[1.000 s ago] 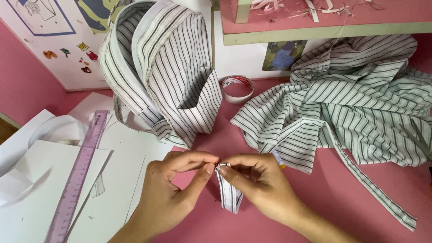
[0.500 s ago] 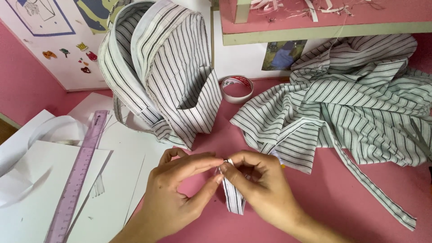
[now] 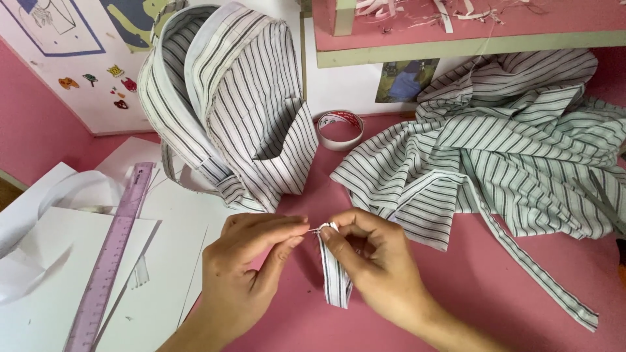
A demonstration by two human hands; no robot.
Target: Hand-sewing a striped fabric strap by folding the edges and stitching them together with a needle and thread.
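Now both hands sit slightly lower than a second ago. Left hand (image 3: 244, 274) pinches a small pin-like item, too small to tell; right hand (image 3: 368, 261) stays clamped on the striped fabric strip (image 3: 334, 280), hanging above the pink table (image 3: 495, 287). Fine work continues.

Striped bag (image 3: 248, 124) just behind hands

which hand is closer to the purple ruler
Left. The left hand is just right of the ruler; the right hand is farther right, beyond the striped strip both hands pinch.
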